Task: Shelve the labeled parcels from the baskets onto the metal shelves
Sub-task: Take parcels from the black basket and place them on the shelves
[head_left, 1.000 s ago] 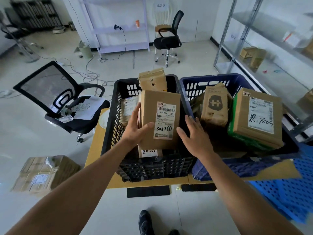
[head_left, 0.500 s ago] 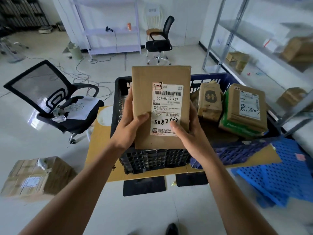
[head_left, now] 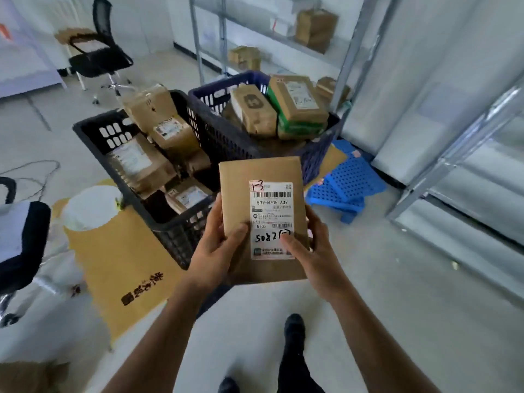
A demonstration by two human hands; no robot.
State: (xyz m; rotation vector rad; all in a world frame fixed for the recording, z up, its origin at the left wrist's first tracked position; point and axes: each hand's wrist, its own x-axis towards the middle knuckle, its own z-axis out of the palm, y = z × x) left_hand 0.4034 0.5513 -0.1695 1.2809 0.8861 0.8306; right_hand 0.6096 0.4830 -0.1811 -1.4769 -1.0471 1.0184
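A flat brown parcel (head_left: 243, 177) with a white label marked "1-3" and "5082" is held upright in front of me. My left hand (head_left: 218, 248) grips its lower left edge and my right hand (head_left: 312, 251) grips its lower right edge, both thumbs on the front. Behind it the black basket (head_left: 93, 129) holds several labeled parcels. Further right the blue basket (head_left: 204, 92) holds a brown parcel with a logo and a box stacked on green. Metal shelves (head_left: 425, 177) stand on the right, and a farther metal shelf unit (head_left: 198, 46) carries a few boxes.
A black office chair (head_left: 99, 55) stands at the back left, another chair (head_left: 19, 245) at the left edge. Flattened cardboard (head_left: 122, 268) and a white bag (head_left: 88, 208) lie on the floor left of the baskets. Blue perforated plastic panels (head_left: 346, 185) lie by the shelf foot. My shoes (head_left: 295, 330) show below.
The parcel came up out of the black basket into both hands. My view has turned right toward the shelves, so the baskets now sit further back and left.
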